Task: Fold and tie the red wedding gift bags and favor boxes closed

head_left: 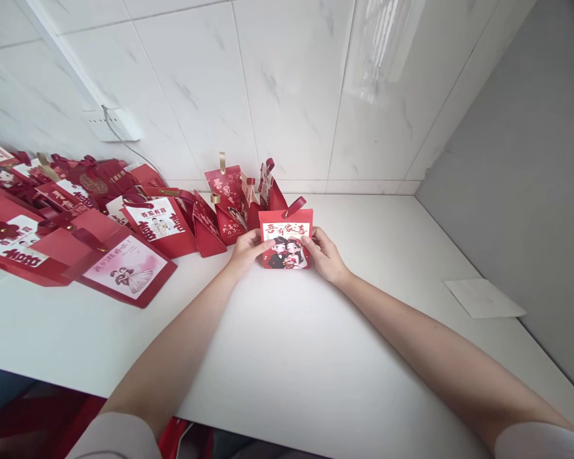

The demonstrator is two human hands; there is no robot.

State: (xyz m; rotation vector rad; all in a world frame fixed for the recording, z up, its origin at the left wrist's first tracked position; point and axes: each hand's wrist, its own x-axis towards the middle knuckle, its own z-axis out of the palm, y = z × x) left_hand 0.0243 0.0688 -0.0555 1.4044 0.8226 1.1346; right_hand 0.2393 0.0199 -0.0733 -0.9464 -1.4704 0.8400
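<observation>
A small red gift bag [287, 252] with a printed cartoon couple and a dark red ribbon loop on top stands upright between my hands. My left hand [246, 250] grips its left side, the thumb on the front face. On its right side my right hand [328, 255] holds it, thumb also across the front. Both hands' other fingers are partly hidden behind the bag. Just behind and to the left stand several red bags, one a tall bag [224, 188] with a gold loop.
Many red gift bags [155, 226] crowd the left of the white table [287, 357]. A white sheet [483, 298] lies at the right edge by a grey panel. A wall socket [110, 125] with a cable is at the back left. Red objects show below the front edge.
</observation>
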